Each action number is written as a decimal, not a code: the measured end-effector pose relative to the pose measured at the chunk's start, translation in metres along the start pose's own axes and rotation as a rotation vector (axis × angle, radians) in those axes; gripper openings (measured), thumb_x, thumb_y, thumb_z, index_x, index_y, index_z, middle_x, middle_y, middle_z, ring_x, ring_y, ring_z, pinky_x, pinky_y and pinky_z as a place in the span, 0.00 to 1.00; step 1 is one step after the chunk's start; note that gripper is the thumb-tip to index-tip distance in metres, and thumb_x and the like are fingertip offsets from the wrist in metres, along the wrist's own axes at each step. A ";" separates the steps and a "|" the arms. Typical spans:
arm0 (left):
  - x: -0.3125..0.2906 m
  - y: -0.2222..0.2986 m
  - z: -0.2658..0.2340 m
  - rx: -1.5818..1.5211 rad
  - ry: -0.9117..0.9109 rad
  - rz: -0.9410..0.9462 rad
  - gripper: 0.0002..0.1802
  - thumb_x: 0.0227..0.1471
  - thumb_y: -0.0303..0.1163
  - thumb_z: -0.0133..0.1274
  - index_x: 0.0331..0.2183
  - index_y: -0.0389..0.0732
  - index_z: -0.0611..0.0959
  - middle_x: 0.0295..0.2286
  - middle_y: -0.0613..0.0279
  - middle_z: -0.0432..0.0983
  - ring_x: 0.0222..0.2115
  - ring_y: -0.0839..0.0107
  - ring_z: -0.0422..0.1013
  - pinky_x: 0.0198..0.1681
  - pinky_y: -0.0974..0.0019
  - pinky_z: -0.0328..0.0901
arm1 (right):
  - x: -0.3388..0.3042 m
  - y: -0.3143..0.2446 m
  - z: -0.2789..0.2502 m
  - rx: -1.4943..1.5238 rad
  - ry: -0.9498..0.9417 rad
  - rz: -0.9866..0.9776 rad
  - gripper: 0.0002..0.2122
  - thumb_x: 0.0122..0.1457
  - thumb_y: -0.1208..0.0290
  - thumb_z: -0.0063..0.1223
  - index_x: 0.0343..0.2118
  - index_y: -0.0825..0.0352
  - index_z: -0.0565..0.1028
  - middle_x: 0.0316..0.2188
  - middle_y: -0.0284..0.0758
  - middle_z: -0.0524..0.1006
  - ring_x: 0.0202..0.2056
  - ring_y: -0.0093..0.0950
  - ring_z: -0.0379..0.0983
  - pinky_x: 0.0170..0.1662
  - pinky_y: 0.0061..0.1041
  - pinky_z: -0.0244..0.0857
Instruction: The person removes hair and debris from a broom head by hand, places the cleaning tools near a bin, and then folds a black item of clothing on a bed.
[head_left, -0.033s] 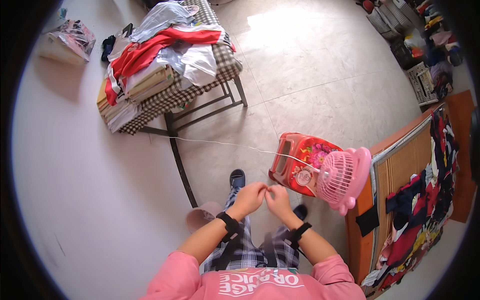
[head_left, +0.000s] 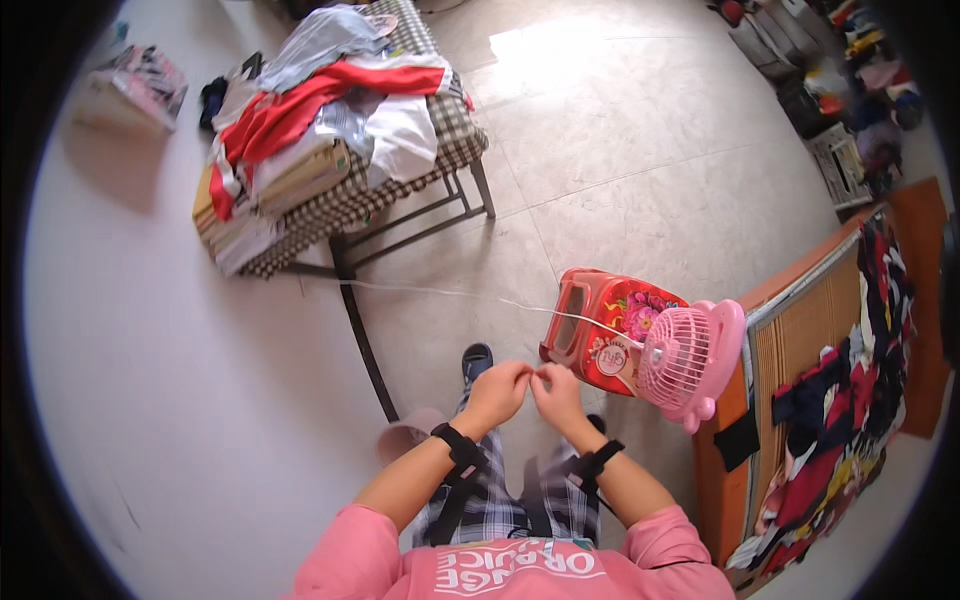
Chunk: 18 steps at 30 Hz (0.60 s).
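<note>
In front of my body, my left hand point(head_left: 500, 396) and my right hand point(head_left: 557, 398) meet at the fingertips. Both are closed, thumbs and fingers pinched together. Whatever they hold, if anything, is too small or hidden to make out. Black bands circle both wrists. Just beyond my right hand stands a red plastic stool point(head_left: 590, 340) with a flower print. A pink fan point(head_left: 680, 362) rests at the stool's right end, and its white cord point(head_left: 430, 291) runs left toward the table.
A table with a checked cloth point(head_left: 455, 142) at the far left carries clothes point(head_left: 300, 105) and stacked papers point(head_left: 235, 238). To the right, a bed point(head_left: 800, 335) has scattered garments point(head_left: 830, 420) on it. A pink bin point(head_left: 405, 436) sits by my left leg. Crates point(head_left: 838, 165) stand far right.
The view has shifted very slightly. My hands keep the same pinch, fingertips together.
</note>
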<state>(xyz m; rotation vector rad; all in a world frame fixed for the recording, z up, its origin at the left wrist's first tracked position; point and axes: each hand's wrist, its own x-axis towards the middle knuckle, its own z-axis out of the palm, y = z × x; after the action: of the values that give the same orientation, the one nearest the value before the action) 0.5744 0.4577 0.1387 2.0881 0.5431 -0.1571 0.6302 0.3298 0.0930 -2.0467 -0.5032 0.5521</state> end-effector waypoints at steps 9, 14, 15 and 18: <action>0.108 0.000 -0.095 -0.101 -0.066 0.031 0.11 0.51 0.28 0.46 0.36 0.37 0.79 0.29 0.52 0.77 0.31 0.64 0.74 0.34 0.69 0.65 | 0.143 -0.079 -0.022 -0.490 0.354 0.172 0.09 0.48 0.64 0.49 0.27 0.63 0.75 0.29 0.35 0.75 0.39 0.38 0.65 0.39 0.40 0.55; 0.160 0.030 -0.137 -0.029 -0.112 0.033 0.12 0.50 0.34 0.47 0.36 0.41 0.80 0.29 0.50 0.76 0.31 0.59 0.73 0.34 0.64 0.66 | 0.187 -0.068 -0.068 -0.327 0.223 0.542 0.14 0.47 0.60 0.49 0.35 0.62 0.74 0.38 0.39 0.74 0.45 0.41 0.64 0.45 0.43 0.57; 0.172 0.035 -0.145 -0.003 -0.130 0.010 0.12 0.50 0.35 0.47 0.35 0.42 0.80 0.30 0.49 0.75 0.32 0.55 0.72 0.35 0.61 0.66 | 0.198 -0.055 -0.074 -0.343 0.221 0.597 0.15 0.48 0.60 0.49 0.36 0.62 0.74 0.40 0.40 0.72 0.46 0.42 0.63 0.46 0.43 0.57; 0.213 0.041 -0.159 0.158 -0.239 0.021 0.15 0.48 0.39 0.49 0.38 0.45 0.80 0.33 0.51 0.76 0.36 0.54 0.71 0.39 0.61 0.65 | 0.214 -0.028 -0.093 -0.422 0.198 0.768 0.18 0.48 0.59 0.48 0.41 0.63 0.72 0.45 0.43 0.68 0.49 0.44 0.62 0.49 0.43 0.57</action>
<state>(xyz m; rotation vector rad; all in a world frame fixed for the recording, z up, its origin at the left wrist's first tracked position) 0.7667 0.6385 0.1907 2.1874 0.3738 -0.4443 0.8532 0.3979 0.1211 -2.6572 0.3473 0.7131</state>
